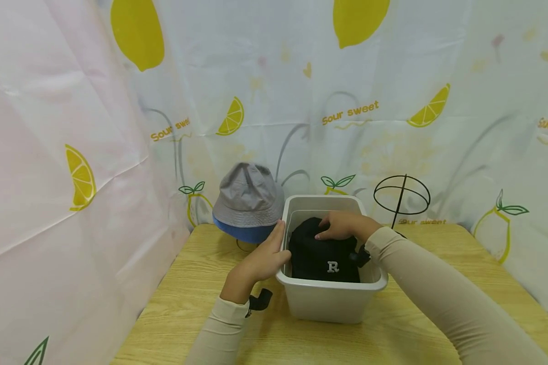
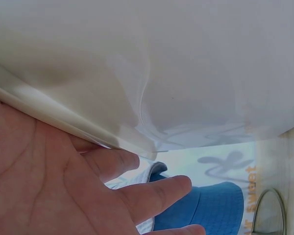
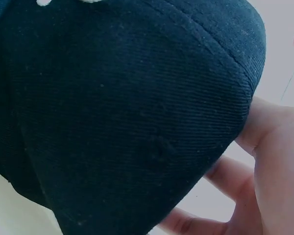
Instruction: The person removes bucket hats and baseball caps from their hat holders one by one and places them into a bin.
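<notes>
A black cap [image 1: 317,248] with a raised white letter R sits inside a pale grey plastic bin [image 1: 333,285]. Reaching in from the right, my right hand [image 1: 347,225] grips the cap near its top. In the right wrist view the dark cap [image 3: 127,107] fills most of the picture, and the right hand's thumb and fingers [image 3: 279,161] meet its edge. My left hand [image 1: 265,258] rests against the bin's left rim. The left wrist view shows that hand's fingers [image 2: 154,196] extended below the rim, beside the bin's outer wall [image 2: 186,73].
Just left of the bin, a grey bucket hat [image 1: 248,187] with blue showing underneath sits on a stand, mostly hidden. A black wire hat stand [image 1: 399,203] rises behind the bin on the right. Lemon-printed cloth [image 1: 274,76] hangs behind the wooden table [image 1: 201,314] and along its left.
</notes>
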{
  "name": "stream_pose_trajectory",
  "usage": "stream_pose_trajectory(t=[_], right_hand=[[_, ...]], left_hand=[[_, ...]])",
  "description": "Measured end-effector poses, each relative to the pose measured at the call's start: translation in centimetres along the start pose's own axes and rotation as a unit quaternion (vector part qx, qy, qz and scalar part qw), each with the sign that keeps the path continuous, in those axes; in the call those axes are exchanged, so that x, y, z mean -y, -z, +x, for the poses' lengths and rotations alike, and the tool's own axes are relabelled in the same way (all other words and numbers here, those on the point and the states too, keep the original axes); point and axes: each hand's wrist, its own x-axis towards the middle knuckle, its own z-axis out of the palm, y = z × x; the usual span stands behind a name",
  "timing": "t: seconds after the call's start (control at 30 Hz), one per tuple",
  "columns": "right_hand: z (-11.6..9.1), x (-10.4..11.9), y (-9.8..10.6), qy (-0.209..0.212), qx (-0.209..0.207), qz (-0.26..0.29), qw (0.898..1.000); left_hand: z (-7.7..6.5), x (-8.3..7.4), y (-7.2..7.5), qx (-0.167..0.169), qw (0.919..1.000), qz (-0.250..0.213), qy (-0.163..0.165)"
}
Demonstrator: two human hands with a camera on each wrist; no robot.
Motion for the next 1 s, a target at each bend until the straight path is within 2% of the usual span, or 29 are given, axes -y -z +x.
stream_pose_trajectory(t=[0.57,0.8,1.0], right_hand=[[0.0,-0.5,0.2,0.015,0.005,0.022,1.000],[-1.0,-0.2,1.2,0.019,-0.023,0.037,0.999],[-2.9,-0.6,2.3,0.029,-0.062,0.068,0.995]], left_hand=[[0.0,-0.1,0.1,0.001,1.0000,-0.007,0.003],[-0.1,-0.2,0.1,0.000,1.0000,-0.007,0.003],[-0.1,-0.2,0.1,0.000,1.0000,-0.008,0.001]])
